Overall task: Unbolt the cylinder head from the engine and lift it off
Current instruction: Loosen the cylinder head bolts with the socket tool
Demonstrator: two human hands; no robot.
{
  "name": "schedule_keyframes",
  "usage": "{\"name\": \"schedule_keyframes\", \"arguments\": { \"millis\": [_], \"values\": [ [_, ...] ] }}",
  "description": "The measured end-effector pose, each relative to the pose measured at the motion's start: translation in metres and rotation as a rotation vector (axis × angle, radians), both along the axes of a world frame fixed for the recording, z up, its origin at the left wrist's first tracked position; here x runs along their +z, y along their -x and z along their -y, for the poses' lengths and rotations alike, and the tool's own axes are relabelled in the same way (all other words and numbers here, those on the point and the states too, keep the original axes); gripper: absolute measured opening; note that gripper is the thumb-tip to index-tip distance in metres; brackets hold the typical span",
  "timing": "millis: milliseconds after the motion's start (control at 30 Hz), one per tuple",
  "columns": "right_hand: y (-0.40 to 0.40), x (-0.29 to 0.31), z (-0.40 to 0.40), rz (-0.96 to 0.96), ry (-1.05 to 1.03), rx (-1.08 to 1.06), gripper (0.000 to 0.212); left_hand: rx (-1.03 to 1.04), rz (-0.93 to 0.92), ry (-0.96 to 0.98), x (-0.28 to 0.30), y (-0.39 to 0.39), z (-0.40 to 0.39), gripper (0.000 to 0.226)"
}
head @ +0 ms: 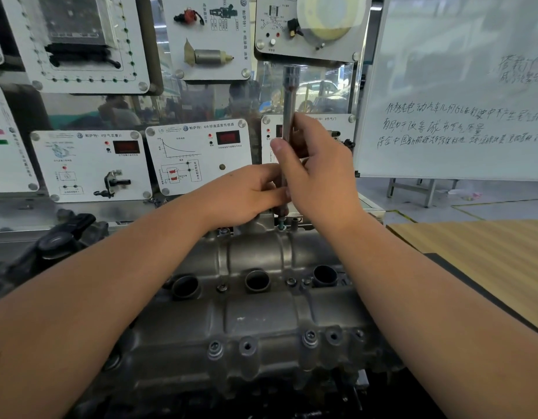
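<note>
While both hands, right hand [319, 173] and left hand [249, 192], grip the upright extension bar [289, 116] on a far-edge bolt [281, 226], the cylinder head [261, 313] remains seated, several bolts still fitted.

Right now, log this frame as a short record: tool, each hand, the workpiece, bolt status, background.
tool: long socket extension, upright, lower end at a bolt on the far edge of the cylinder head
right hand: grips the extension's shaft
left hand: fingers pinch the extension's lower part
near-edge bolts: some seated, some holes empty
spark plug wells: three showing, open
background: sensor training panels, whiteboard
right side: wooden table
</note>
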State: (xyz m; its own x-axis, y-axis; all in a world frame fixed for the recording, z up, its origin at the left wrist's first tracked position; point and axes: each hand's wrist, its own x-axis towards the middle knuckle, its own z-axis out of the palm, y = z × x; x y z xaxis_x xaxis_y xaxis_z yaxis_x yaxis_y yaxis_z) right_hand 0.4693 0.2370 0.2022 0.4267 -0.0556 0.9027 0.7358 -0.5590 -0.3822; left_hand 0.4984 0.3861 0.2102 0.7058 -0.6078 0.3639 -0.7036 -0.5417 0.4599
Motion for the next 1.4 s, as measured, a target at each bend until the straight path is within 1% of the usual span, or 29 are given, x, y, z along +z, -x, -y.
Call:
{"name": "schedule_keyframes", "arguments": {
  "millis": [67,100,200,267,333,367,467,500,533,567,667,700,767,833,900,933,967,1000,1033,1100,1133,1200,1267,1400],
  "values": [
    [0.0,0.0004,0.0003,-0.039,0.029,-0.01,0.023,0.0,-0.009,0.001,-0.001,-0.0004,-0.001,0.02],
    [0.0002,0.001,0.0004,-0.066,0.037,-0.009,0.025,0.0,-0.011,0.002,-0.0017,-0.0006,-0.0015,0.02],
    [0.0024,0.0008,-0.0008,-0.108,0.013,0.015,0.051,0.017,-0.009,0.004,-0.0024,-0.0002,-0.0016,0.021],
    [0.0026,-0.0002,-0.001,-0.103,0.005,0.024,0.056,0.029,-0.006,-0.011,-0.0021,-0.001,-0.0009,0.026],
    [0.0029,-0.0006,-0.0012,-0.077,0.002,0.016,0.053,0.034,-0.008,-0.019,-0.0013,-0.001,-0.001,0.021],
    [0.003,-0.0002,-0.0012,-0.051,-0.003,0.013,0.048,0.032,-0.005,-0.017,-0.0008,-0.0002,-0.0008,0.02],
    [0.0032,0.0009,-0.001,0.015,0.025,-0.019,0.019,0.031,-0.006,-0.009,0.0001,0.0022,0.0001,0.026],
    [0.0032,0.0008,-0.001,0.004,0.034,-0.027,0.014,0.03,-0.006,-0.012,0.0,0.0028,0.0003,0.027],
    [0.0029,0.0009,-0.001,-0.021,0.034,-0.023,0.013,0.025,-0.005,-0.016,-0.0002,0.0032,0.0006,0.026],
    [0.0025,0.0011,-0.0008,-0.053,0.026,-0.011,0.017,0.015,-0.006,-0.019,-0.001,0.0029,0.0007,0.025],
    [0.0047,0.0007,-0.0017,-0.115,-0.007,0.023,0.047,-0.004,-0.019,-0.019,-0.0015,0.0033,-0.0003,0.024],
    [0.0052,0.0002,-0.0019,-0.112,-0.007,0.025,0.051,-0.004,-0.019,-0.021,-0.001,0.0033,-0.0007,0.024],
    [0.0055,-0.0005,-0.0022,-0.085,-0.001,0.026,0.052,0.005,-0.011,-0.011,0.0002,0.0029,-0.001,0.014],
    [0.0057,0.0002,-0.0022,-0.033,0.004,0.029,0.043,0.017,0.013,-0.006,0.0013,0.0023,-0.0007,0.009],
    [0.0045,0.0012,-0.002,0.022,0.045,0.008,0.022,0.013,0.018,-0.001,0.0008,0.0019,-0.0004,0.004],
    [0.0042,0.0012,-0.0018,0.026,0.069,-0.003,0.01,0.014,0.016,0.001,0.0006,0.0019,-0.0003,0.005],
    [0.0038,0.0016,-0.0015,0.011,0.077,-0.011,0.005,0.013,0.009,0.003,0.0004,0.0021,-0.0003,0.011],
    [0.0034,0.0022,-0.001,-0.014,0.073,-0.009,0.007,0.009,-0.003,0.005,0.0,0.0018,-0.0005,0.014],
    [0.0029,0.0026,-0.0003,-0.046,0.058,0.001,0.013,0.004,-0.012,0.007,-0.0007,0.0013,-0.0007,0.014],
    [0.0036,0.0024,0.0002,-0.098,0.014,0.022,0.038,-0.003,-0.016,-0.002,-0.001,0.0006,-0.0013,0.013],
    [0.0045,0.0019,-0.0001,-0.106,0.003,0.029,0.046,-0.001,-0.015,-0.006,-0.0009,0.0004,-0.0015,0.014],
    [0.005,0.0007,-0.0007,-0.089,0.005,0.036,0.051,0.008,-0.028,0.001,-0.0004,0.001,-0.001,0.02],
    [0.0052,0.0011,-0.0014,-0.048,0.021,0.031,0.045,0.019,-0.035,0.005,0.0,0.001,-0.0006,0.023],
    [0.0039,0.0019,-0.0011,0.027,0.053,-0.002,0.014,0.028,-0.021,-0.004,-0.0003,0.001,0.0002,0.025]
  ]
}}
